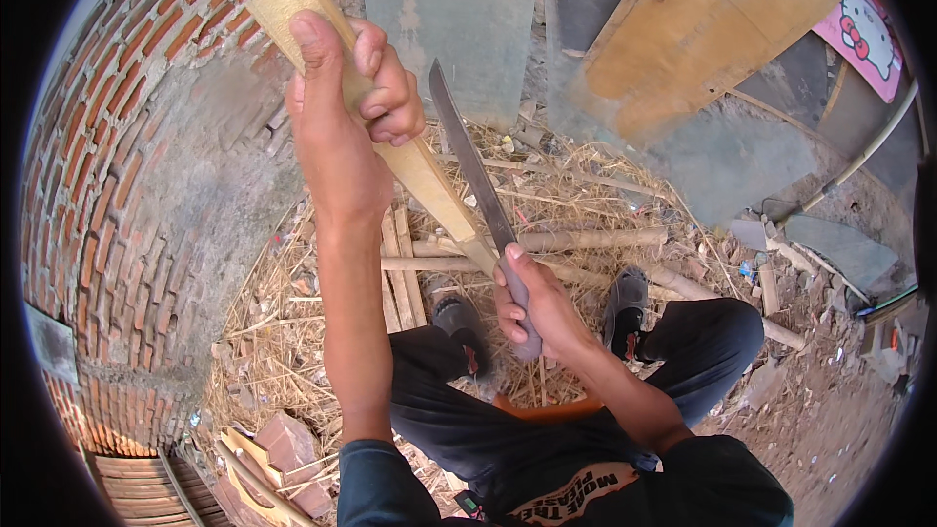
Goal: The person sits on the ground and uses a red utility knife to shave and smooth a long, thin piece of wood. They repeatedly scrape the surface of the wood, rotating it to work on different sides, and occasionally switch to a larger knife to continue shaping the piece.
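My left hand point(342, 107) is raised at upper left, closed round the wide upper part of a pale yellow wooden piece point(429, 190). The piece slants down to the right and narrows to a thin end beside my right hand. That hand point(547, 307) grips the grey handle of a machete point(475, 171), whose long dark blade points up and slightly left. Near the handle, blade and wood lie close together; whether they touch, I cannot tell.
Dry straw, bamboo poles point(586, 237) and wood strips point(402, 273) litter the ground around my feet. A brick wall point(127, 205) rises at left. Grey sheets point(449, 29) and a tan board point(712, 20) lean at the back. Broken brick point(288, 444) lies at lower left.
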`<state>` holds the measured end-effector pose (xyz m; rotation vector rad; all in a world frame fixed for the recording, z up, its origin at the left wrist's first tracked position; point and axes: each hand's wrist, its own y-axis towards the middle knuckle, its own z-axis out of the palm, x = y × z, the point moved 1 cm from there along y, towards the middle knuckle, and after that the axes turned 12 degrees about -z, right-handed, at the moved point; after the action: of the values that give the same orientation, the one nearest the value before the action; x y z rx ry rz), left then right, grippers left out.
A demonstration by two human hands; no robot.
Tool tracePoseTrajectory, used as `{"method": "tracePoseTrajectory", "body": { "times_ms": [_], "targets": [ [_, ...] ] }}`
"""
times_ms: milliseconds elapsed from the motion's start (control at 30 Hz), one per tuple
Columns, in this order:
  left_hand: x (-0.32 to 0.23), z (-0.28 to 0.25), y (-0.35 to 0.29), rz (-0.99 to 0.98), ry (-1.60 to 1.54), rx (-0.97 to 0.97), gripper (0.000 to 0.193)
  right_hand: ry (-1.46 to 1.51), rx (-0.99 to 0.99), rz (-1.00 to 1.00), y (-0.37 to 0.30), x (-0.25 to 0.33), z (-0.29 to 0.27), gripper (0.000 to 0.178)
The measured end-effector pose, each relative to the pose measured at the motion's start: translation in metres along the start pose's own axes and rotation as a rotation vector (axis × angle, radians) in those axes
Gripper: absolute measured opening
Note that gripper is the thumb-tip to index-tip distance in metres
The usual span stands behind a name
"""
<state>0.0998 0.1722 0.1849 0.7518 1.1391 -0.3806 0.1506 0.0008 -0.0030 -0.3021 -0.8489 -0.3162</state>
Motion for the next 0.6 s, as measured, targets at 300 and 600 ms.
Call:
{"method": "tracePoseTrajectory", "body": {
  "times_ms": [300, 600],
  "targets": [
    [-0.001, 0.006, -0.003, 0.014, 0.014, 0.005, 0.056, -0.025, -0.051, -0.048, -0.002, -0.015, 0.002, 0.050],
    [-0.005, -0.006, -0.006, 0.007, 0.000, -0.015, 0.056, 0.092, -0.041, -0.118, -0.008, 0.004, 0.002, 0.053]
  ]
}}
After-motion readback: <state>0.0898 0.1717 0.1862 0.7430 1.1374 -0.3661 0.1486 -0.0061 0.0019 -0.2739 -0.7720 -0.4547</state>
